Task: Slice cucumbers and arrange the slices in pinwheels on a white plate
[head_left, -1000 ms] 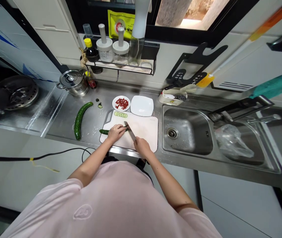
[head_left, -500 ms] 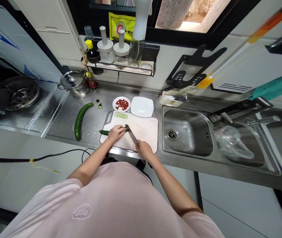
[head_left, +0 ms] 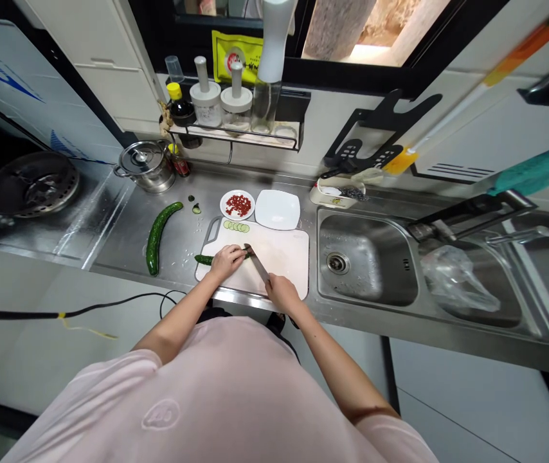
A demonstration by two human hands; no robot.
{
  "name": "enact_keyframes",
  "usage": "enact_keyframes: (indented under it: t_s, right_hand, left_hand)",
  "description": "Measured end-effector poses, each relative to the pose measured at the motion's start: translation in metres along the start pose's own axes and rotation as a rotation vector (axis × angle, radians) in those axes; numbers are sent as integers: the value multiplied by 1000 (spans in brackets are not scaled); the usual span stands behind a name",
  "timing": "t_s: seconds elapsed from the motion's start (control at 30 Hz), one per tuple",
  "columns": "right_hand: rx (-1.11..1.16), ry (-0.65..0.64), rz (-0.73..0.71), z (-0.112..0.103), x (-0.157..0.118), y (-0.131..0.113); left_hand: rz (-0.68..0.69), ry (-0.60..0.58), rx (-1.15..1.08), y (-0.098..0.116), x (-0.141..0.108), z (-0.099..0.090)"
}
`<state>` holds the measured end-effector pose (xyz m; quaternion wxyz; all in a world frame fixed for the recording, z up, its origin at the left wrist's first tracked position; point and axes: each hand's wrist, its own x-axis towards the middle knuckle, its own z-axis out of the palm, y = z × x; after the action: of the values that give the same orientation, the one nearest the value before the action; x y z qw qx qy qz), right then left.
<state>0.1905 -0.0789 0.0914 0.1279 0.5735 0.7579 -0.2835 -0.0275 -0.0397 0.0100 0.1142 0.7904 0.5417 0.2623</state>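
On the white cutting board (head_left: 281,263) lies a cucumber (head_left: 203,259), its middle covered by my left hand (head_left: 227,262), which grips it from above. My right hand (head_left: 283,292) is closed around the handle of a knife (head_left: 259,267). The blade slants up and left, its tip at the cucumber's right end, close to my left fingertips. Several thin cucumber slices (head_left: 236,226) overlap in a row at the board's upper left. Behind the board stand a plate of chopped red pieces (head_left: 238,206) and a white square plate (head_left: 277,209).
A whole cucumber (head_left: 159,236) and small cut ends (head_left: 196,209) lie left of the board. Farther left are a lidded pot (head_left: 146,168) and a wok (head_left: 31,183). A sink (head_left: 368,263) adjoins on the right. A jar shelf (head_left: 236,132) hangs above.
The whole view has shifted slightly. Both hands, the knife and the cucumber keep nearly the same places on the board.
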Motion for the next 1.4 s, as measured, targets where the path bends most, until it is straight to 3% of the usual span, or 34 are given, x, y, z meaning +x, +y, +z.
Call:
enact_keyframes:
  t_s: [1.4]
  right_hand:
    - [-1, 1, -5, 0, 1, 1]
  left_hand:
    - [5, 7, 22, 1, -1, 1]
